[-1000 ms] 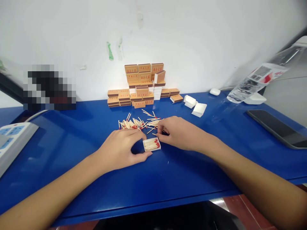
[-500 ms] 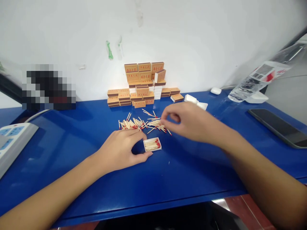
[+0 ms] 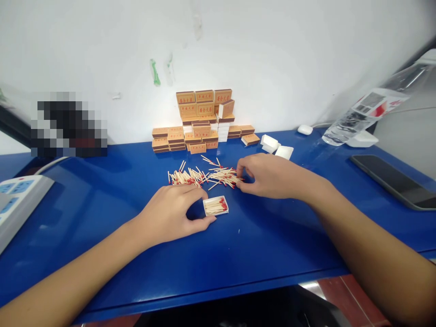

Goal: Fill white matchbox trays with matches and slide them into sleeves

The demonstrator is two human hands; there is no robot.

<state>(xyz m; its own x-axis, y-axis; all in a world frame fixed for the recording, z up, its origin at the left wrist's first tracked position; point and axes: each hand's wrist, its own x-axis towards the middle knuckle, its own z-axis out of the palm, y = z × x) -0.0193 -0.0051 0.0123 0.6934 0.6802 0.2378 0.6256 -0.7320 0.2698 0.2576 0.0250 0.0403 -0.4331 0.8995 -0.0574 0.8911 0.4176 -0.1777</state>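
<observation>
My left hand (image 3: 177, 208) rests on the blue table with thumb and forefinger curved around a small white matchbox tray (image 3: 215, 213), their tips at its near and far edges. Red-headed matches (image 3: 215, 206) lie side by side in the tray. Farther back, my right hand (image 3: 269, 176) reaches down to the right end of a loose match pile (image 3: 225, 176), its thumb and forefinger closing around match heads there. How many matches sit between those fingers is hidden. Another heap of matches (image 3: 185, 177) lies behind my left hand.
Orange matchboxes (image 3: 205, 109) are stacked against the wall. White empty trays (image 3: 270, 143) lie right of them. Farther right are a white earphone case (image 3: 304, 130), a clear bottle (image 3: 350, 118) and a phone (image 3: 397, 181). A white device (image 3: 23, 204) stands at left.
My right hand has shifted slightly right and down, and its fingertips have moved to the match heads at the pile's right end. My left hand and the tray stay in place.
</observation>
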